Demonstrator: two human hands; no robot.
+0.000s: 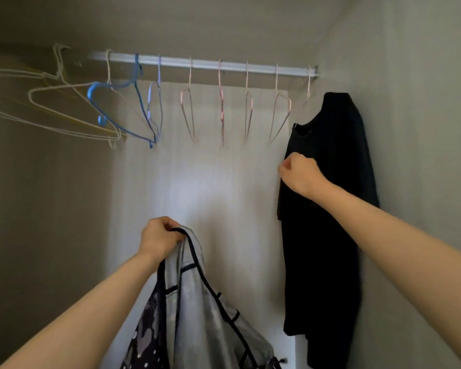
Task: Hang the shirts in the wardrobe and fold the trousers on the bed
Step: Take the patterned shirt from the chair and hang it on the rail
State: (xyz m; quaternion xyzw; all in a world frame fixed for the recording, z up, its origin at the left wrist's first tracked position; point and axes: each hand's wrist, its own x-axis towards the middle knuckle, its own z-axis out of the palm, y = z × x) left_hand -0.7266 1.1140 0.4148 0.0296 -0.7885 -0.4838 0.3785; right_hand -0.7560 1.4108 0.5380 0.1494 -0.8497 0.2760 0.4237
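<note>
In the wardrobe [210,182], the left hand [160,239] grips the grey shirt [194,302]. The right hand [301,173] curls at the black shirt [330,235], hold unclear; a tug could unhook it.

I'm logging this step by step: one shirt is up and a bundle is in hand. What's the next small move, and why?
Probably the right hand lets go of the black shirt, which already hangs on the rail, and takes the empty pink hanger beside it, since the left hand holds more garments.

Hung shirt [328,209] at rail's [205,63] right end; empty hangers [189,113] leftward along rail
</note>
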